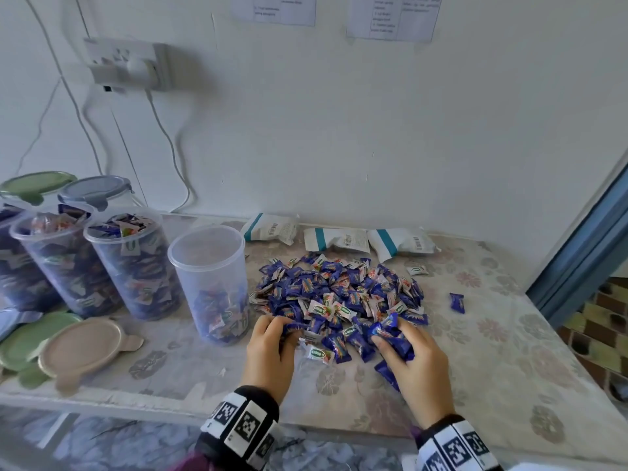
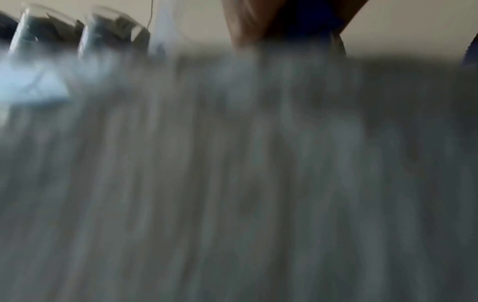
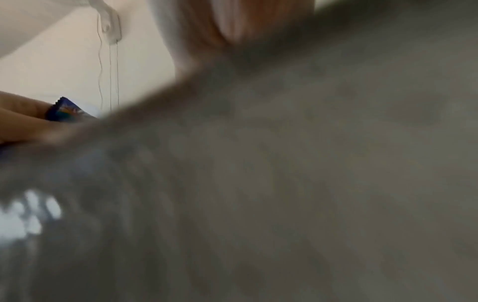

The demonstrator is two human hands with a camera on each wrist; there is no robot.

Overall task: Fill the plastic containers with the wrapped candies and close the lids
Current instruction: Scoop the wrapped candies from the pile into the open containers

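Evidently scooping, the left hand (image 1: 270, 348) and right hand (image 1: 409, 355) curl round wrapped candies (image 1: 339, 294), just beside the part-filled container (image 1: 210, 283) for short transfers.

Bare hands; black cuff on each wrist, white band (image 1: 243, 425) with square black-and-white tags (second band (image 1: 455, 447) at right).

Two hands in candy pile: left hand (image 1: 272, 348), right hand (image 1: 413, 356).
Clear plastic containers: three open ones plainly seen, namely part-filled container (image 1: 209, 283) and two full containers (image 1: 136, 266) (image 1: 64, 266); a fourth candy-filled one (image 1: 13, 266) cut by left edge.
Two lidded containers at back: green-lidded (image 1: 35, 185), blue-lidded (image 1: 97, 192).
Loose lids on table: beige lid (image 1: 81, 348), green lid (image 1: 23, 338); any further lids unclear.
Three white bags (image 1: 272, 229) (image 1: 336, 239) (image 1: 401, 244).
Wrapped candies (image 1: 339, 294): one heap, too many to count; stray candy (image 1: 457, 302) apart at right.
Two paper sheets (image 1: 275, 8) (image 1: 394, 15) on wall.
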